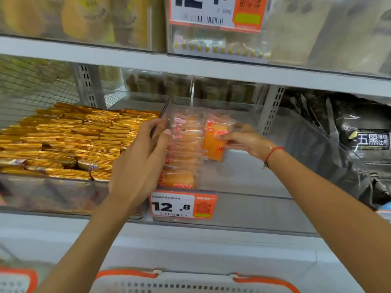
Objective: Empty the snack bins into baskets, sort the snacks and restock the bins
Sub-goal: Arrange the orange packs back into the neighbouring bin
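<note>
A clear plastic bin on the middle shelf holds a row of orange snack packets stacked upright along its left side. My left hand presses against that row from the left, thumb on the packets. My right hand pinches a single orange packet just right of the row, inside the bin. The bin's right half shows a bare floor. To the left, another clear bin is filled with gold-wrapped snacks.
An orange price tag reading 12.8 hangs on the bin front. Black packets fill the bin to the right. A white basket with orange handles sits below, and part of a second basket shows at lower left. Upper shelf overhangs.
</note>
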Available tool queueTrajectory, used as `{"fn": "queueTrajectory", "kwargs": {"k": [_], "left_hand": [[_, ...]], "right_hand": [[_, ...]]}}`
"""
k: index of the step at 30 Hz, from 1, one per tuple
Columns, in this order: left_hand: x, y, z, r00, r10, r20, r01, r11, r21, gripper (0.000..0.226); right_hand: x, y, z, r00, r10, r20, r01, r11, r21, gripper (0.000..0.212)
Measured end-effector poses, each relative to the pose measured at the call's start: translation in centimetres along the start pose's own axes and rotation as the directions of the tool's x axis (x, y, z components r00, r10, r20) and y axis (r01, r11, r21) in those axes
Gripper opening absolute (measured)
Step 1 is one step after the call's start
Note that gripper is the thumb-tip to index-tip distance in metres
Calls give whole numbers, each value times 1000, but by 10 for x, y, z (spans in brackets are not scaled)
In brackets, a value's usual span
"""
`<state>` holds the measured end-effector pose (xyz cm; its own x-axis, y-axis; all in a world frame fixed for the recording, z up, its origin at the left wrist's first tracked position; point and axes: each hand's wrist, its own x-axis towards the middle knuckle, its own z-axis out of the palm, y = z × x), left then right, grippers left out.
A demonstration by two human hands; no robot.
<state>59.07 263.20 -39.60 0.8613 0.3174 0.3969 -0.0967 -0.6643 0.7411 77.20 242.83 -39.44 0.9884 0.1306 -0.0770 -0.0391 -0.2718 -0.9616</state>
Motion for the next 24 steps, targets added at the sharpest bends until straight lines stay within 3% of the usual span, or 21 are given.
{"fn": "queueTrajectory", "kwargs": {"k": [2,5,8,11,15,18,21,24], "left_hand": [[-1,1,0,1000,9,-1,-9,1000,0,38],[-2,1,0,1000,20,-3,-20,1000,-4,44],[-2,3,0,999,31,-8,-31,999,-18,50],[-3,5,-1,999,32,-16,-32,999,-24,53],[-2,6,-1,1000,-6,-9,6,1000,16,48],[-2,8,-1,1000,12,-17,-11,998,61,44],[-3,8,-2,999,28,-22,-26,996,85,40],[-3,7,-3,999,43,-22,-41,994,102,39]], "right_hand": [[-1,3,1,997,-63,-36,60,995,-74,34],[-7,6,11,996,-83,34,87,990,-115,18],[-7,6,19,993,-60,106,78,981,-178,32],[-7,6,16,993,-60,106,79,979,-188,28],[-6,10,11,990,-101,-99,95,993,-66,43],[-10,11,19,972,-174,-157,156,981,-120,25],[-12,10,23,967,-204,-155,172,965,-197,21],[-20,0,20,989,-137,-60,114,950,-291,19]]}}
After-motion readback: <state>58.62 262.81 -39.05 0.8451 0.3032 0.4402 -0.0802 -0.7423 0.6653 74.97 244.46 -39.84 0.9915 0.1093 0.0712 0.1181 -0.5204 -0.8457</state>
